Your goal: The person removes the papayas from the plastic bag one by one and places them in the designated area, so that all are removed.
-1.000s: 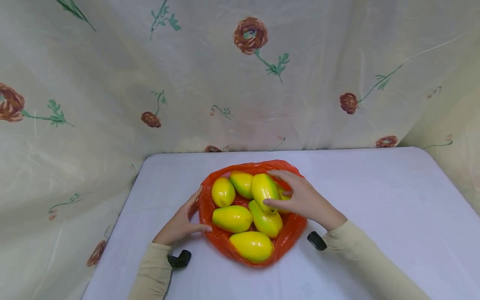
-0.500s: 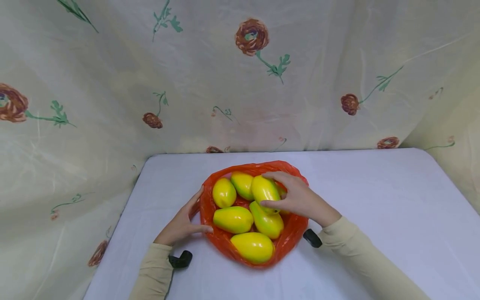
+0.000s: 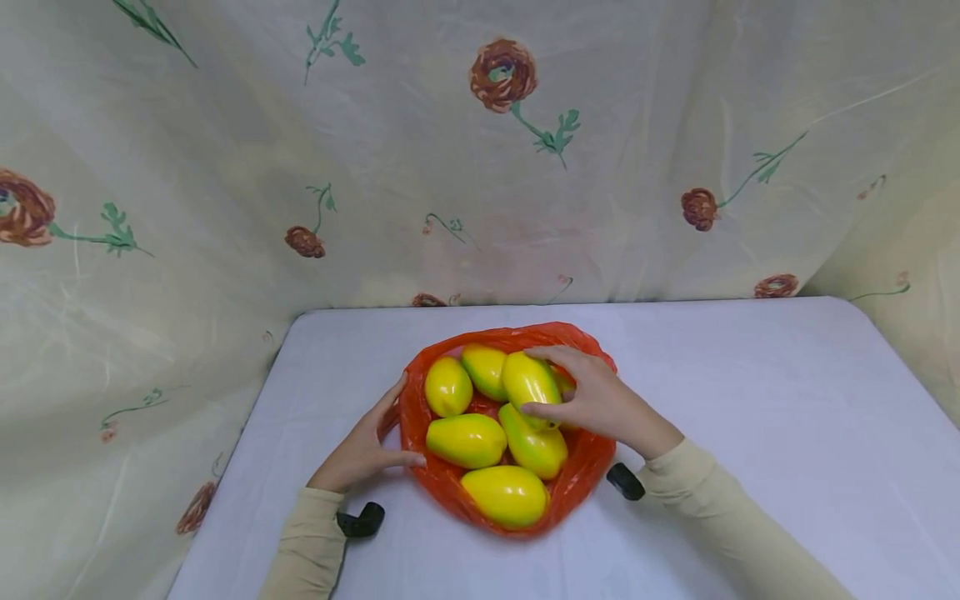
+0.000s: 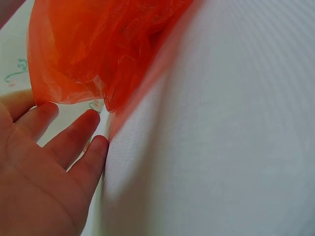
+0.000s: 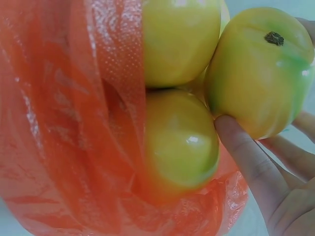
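A red plastic bag (image 3: 588, 471) stands wide open at the table's middle, holding several yellow-green papayas. My right hand (image 3: 603, 404) grips the upper papaya (image 3: 527, 377), thumb on its near side and fingers over its far side. It overlaps another papaya (image 3: 534, 446) below it. In the right wrist view, the gripped papaya (image 5: 258, 73) shows a dark stem end, and the thumb (image 5: 253, 162) presses its side. At the bag's left edge, my left hand (image 3: 356, 454) has spread fingers touching the plastic. The left wrist view shows these fingers (image 4: 74, 135) against the bag (image 4: 93, 49).
More papayas lie in the bag, one at the front (image 3: 506, 497) and one at the left (image 3: 467, 440). A white cloth covers the table (image 3: 750, 400). A flowered curtain (image 3: 600, 208) hangs behind its back edge. Black wrist devices (image 3: 362, 521) sit under both wrists.
My right hand has shifted slightly left and its fingers lie closer round the upper papaya. The left hand and the bag stay about where they were.
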Available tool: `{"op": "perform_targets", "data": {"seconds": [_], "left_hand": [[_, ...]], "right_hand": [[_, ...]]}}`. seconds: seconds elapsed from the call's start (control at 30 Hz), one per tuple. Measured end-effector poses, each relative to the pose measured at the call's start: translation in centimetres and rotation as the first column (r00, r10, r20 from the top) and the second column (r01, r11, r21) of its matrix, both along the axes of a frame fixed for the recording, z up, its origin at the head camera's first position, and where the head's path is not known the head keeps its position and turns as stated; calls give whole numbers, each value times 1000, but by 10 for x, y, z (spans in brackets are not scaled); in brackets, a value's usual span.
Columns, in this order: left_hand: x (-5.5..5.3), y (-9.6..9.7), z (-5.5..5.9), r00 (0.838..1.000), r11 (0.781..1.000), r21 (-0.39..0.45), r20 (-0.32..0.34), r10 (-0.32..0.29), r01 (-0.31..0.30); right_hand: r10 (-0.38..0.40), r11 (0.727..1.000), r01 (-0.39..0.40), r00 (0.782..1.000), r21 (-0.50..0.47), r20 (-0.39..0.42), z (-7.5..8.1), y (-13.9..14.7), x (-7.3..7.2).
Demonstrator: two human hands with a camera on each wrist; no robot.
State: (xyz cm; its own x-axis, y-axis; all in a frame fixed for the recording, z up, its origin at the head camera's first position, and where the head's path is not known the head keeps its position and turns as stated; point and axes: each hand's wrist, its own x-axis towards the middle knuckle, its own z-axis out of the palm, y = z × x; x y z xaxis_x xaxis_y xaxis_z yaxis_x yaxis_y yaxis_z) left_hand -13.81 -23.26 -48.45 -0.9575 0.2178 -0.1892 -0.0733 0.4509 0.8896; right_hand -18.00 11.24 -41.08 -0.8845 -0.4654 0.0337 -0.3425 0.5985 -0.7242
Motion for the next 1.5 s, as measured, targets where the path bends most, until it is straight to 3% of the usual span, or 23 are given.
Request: {"op": "perform_targets", "data": {"seconds": [0.87, 1.13, 1.5], "left_hand": [[-2, 0, -2, 1000, 1000, -26, -10, 2, -2], [-1, -1, -3, 1000, 1000, -28, -2, 7, -7], [-2, -1, -4, 1000, 999, -36, 5, 26, -26]], "right_hand": [[13, 986, -16, 1000, -168, -16, -4, 9, 15], [-46, 982, 38, 998, -185, -39, -6, 15, 27], [-118, 971, 96, 989, -218, -91, -11, 30, 33]]}}
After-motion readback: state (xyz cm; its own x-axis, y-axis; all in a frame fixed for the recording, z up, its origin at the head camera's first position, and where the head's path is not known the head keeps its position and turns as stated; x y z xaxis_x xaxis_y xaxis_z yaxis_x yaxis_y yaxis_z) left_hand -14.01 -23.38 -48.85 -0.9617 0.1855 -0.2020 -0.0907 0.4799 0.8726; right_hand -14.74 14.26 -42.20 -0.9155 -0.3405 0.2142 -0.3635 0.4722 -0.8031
